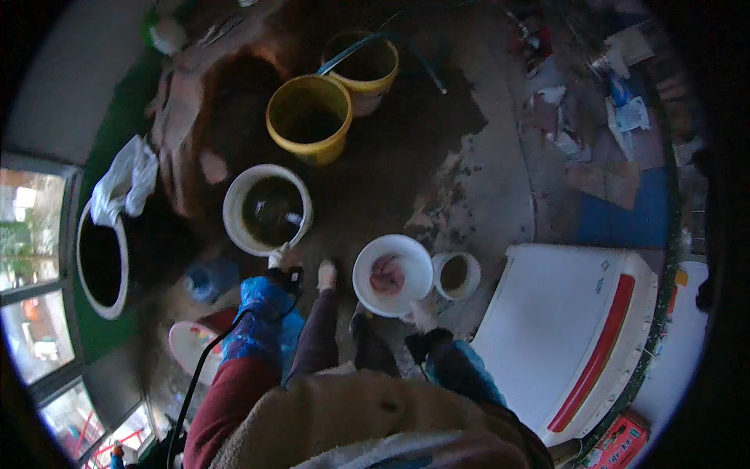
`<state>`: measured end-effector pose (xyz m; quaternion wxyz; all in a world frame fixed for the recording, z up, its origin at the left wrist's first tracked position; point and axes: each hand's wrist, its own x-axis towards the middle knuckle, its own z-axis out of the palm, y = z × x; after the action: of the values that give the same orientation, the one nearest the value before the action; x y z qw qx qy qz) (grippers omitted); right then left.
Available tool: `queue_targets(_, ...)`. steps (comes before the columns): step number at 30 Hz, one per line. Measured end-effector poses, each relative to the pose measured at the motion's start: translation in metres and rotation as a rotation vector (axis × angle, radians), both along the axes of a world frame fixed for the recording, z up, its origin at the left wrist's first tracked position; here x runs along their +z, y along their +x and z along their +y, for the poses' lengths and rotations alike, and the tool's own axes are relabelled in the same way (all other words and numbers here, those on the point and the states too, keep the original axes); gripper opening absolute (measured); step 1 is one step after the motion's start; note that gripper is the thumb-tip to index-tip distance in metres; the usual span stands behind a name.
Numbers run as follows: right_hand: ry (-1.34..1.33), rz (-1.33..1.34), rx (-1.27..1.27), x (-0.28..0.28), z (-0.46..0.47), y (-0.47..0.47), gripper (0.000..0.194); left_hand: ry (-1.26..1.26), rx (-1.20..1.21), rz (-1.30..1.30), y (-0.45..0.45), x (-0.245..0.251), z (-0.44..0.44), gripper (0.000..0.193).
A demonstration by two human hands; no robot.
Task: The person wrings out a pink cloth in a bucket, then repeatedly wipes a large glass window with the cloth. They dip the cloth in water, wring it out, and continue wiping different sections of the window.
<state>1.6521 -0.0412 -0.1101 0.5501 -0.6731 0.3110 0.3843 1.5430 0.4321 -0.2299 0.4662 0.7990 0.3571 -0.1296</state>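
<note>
My left hand (281, 258) grips the near rim of a white bucket (229, 214), its blue plastic sleeve cover pushed up the forearm. Dark, cloudy water (270, 214) stands in that bucket. On the other side, my right hand (420, 318) is closed on the near rim of a white tub (419, 264). A pinkish, wet-looking mass (387, 274) lies at the tub's bottom; I cannot tell what it is. Touching or nearly touching the tub on its right is a small white bucket (476, 275) with murky contents.
Two yellow-rimmed buckets (310, 149) stand ahead, a hose (351, 51) over the farther one. A white appliance (545, 316) with a red band is at right. To the left are a tall barrel (124, 264) with a plastic bag (124, 179), a blue water jug (208, 281) and a pink-rimmed basin (181, 346).
</note>
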Motion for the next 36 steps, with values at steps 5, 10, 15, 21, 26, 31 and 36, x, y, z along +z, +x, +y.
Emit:
queue_targets(5,0.057,-0.004,0.046,-0.013,-0.001,0.004,0.046,0.246,0.038,0.328,0.049,-0.049,0.025,0.036)
queue_targets(10,-0.12,0.012,-0.103,0.016,0.027,0.014,0.053,0.262,0.074,0.466,0.066,-0.078,0.031,0.034)
queue_targets(15,-0.174,0.043,0.008,0.029,0.056,0.023,0.065,0.238,0.07,0.506,0.062,-0.095,0.035,0.031)
queue_targets(21,-0.168,0.103,0.061,0.019,0.071,0.021,0.067,0.204,0.067,0.498,0.05,-0.11,0.034,0.029)
queue_targets(26,-0.129,-0.016,0.04,0.02,0.075,0.008,0.065,0.153,0.063,0.48,0.034,-0.127,0.032,0.027)
queue_targets(31,-0.317,0.045,0.116,-0.003,0.07,0.0,0.062,0.113,0.029,0.445,0.034,-0.136,0.042,0.025)
queue_targets(36,-0.212,-0.294,0.334,-0.05,0.065,0.007,0.055,0.047,-0.014,0.415,0.045,-0.126,0.052,0.024)
